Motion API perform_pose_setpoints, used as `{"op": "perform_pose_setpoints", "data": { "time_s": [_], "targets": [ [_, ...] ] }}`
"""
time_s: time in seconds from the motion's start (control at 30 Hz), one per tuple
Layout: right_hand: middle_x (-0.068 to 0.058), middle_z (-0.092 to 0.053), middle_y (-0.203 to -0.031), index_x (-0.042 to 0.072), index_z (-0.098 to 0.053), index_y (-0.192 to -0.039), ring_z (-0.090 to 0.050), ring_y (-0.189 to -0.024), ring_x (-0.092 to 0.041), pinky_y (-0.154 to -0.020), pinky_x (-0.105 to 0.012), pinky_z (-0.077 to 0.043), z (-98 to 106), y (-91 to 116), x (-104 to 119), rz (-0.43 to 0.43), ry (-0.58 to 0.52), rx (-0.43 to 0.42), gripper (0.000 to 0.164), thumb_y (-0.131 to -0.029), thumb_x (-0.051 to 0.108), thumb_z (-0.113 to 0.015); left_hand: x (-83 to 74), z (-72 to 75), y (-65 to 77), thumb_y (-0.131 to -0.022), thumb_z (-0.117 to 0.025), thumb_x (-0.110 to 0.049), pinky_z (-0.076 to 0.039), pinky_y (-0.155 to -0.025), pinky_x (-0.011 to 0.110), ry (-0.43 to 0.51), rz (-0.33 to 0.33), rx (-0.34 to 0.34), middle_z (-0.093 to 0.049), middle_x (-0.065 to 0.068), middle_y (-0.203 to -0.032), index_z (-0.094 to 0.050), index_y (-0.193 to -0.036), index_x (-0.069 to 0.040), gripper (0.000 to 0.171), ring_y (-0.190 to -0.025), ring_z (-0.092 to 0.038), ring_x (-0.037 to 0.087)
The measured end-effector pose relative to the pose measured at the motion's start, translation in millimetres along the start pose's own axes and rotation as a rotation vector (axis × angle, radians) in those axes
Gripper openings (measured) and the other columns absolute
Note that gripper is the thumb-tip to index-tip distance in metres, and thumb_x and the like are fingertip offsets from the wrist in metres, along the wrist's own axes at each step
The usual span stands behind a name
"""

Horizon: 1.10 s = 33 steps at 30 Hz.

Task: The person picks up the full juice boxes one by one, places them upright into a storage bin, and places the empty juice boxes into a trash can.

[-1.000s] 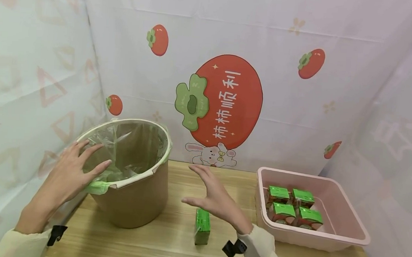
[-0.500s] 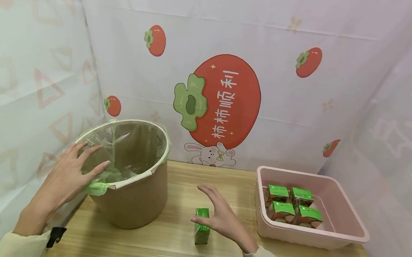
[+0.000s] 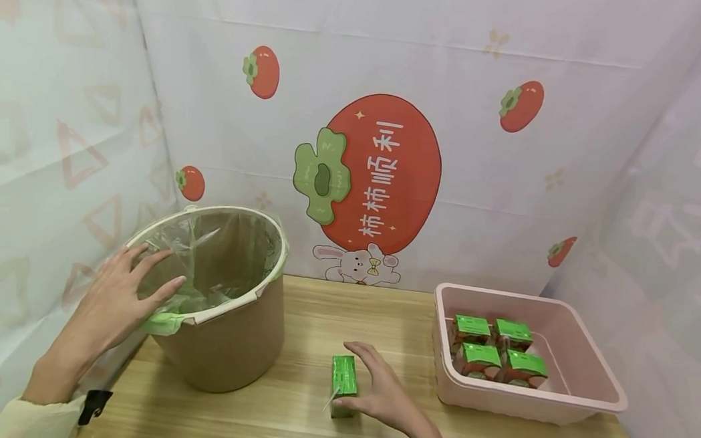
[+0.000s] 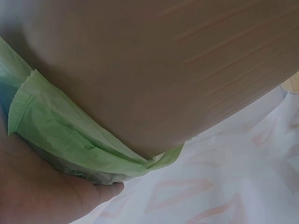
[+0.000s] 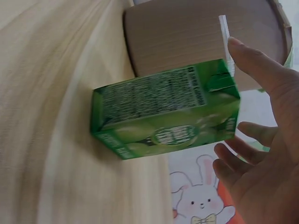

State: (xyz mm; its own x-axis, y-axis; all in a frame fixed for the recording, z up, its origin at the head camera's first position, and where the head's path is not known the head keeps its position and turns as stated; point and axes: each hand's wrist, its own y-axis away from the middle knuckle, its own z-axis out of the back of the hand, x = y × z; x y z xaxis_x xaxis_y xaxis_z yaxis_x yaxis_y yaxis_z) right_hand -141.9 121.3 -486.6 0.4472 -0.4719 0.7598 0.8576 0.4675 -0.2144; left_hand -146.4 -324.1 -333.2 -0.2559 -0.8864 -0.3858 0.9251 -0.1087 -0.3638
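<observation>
A green juice box [image 3: 344, 373] with a white straw [image 5: 225, 42] stands upright on the wooden table. My right hand [image 3: 384, 395] is around its top from the right, thumb at the straw side and fingers spread on the far side. In the right wrist view the juice box [image 5: 163, 112] sits between thumb and fingers without a firm grip. My left hand [image 3: 110, 298] rests on the left rim of a brown bin [image 3: 234, 352], fingers loosely bent over the opening. Its green-edged bag liner [image 4: 70, 126] folds over the rim beside that hand.
A pink basin [image 3: 496, 399] at the right holds several green-topped juice boxes [image 3: 479, 354] along its left side. The wooden table [image 3: 333, 305] runs back to a white curtain [image 3: 470, 240] printed with persimmons. Another curtain side [image 3: 39, 180] rises close behind the bin.
My right hand has moved down and toward me, from above and behind the juice box to around its top. The straw now leans out to the left. My left hand stays at the rim.
</observation>
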Motion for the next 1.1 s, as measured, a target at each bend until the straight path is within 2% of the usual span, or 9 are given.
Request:
{"op": "perform_pose_setpoints", "data": {
  "time_s": [0.37,0.67,0.87,1.1],
  "targets": [
    [-0.013,-0.056,-0.151,0.009,-0.047,-0.156,-0.056,-0.134,-0.038,-0.108,-0.061,-0.047,-11.4,6.2,-13.8,-0.046,-0.056,0.022,0.091,-0.082,0.035,-0.094,-0.1,0.3,1.7,-0.106,-0.059,-0.044,0.000,-0.123,0.071,0.004,0.003,-0.002,-0.030,0.041,-0.158,-0.049,-0.153,-0.003,0.063,-0.148,-0.015,0.067],
    [-0.017,-0.056,-0.151,0.005,-0.049,-0.154,-0.057,-0.133,-0.041,-0.110,-0.054,-0.048,-12.6,4.1,-15.4,-0.019,-0.102,-0.007,0.084,-0.085,0.028,-0.092,-1.5,0.2,1.2,-0.107,-0.059,-0.044,0.000,-0.123,0.069,0.001,0.002,-0.007,-0.030,0.041,-0.157,-0.049,-0.153,-0.002,0.063,-0.149,-0.015,0.067],
    [-0.018,-0.057,-0.149,0.004,-0.049,-0.153,-0.058,-0.133,-0.040,-0.109,-0.053,-0.049,-9.8,1.2,-10.5,-0.023,-0.105,-0.013,0.083,-0.085,0.024,-0.092,-1.7,0.5,0.7,-0.106,-0.059,-0.044,-0.001,-0.124,0.068,-0.008,-0.002,-0.010,-0.031,0.041,-0.157,-0.049,-0.153,-0.002,0.064,-0.149,-0.016,0.066],
    [-0.019,-0.059,-0.146,0.002,-0.050,-0.152,-0.061,-0.129,-0.038,-0.108,-0.050,-0.050,3.5,-12.1,6.8,0.027,-0.116,-0.044,0.081,-0.084,0.017,-0.093,-1.7,0.3,1.2,-0.106,-0.060,-0.044,-0.001,-0.124,0.068,-0.013,-0.005,-0.012,-0.032,0.041,-0.156,-0.050,-0.152,-0.001,0.064,-0.148,-0.017,0.066]
  ]
}}
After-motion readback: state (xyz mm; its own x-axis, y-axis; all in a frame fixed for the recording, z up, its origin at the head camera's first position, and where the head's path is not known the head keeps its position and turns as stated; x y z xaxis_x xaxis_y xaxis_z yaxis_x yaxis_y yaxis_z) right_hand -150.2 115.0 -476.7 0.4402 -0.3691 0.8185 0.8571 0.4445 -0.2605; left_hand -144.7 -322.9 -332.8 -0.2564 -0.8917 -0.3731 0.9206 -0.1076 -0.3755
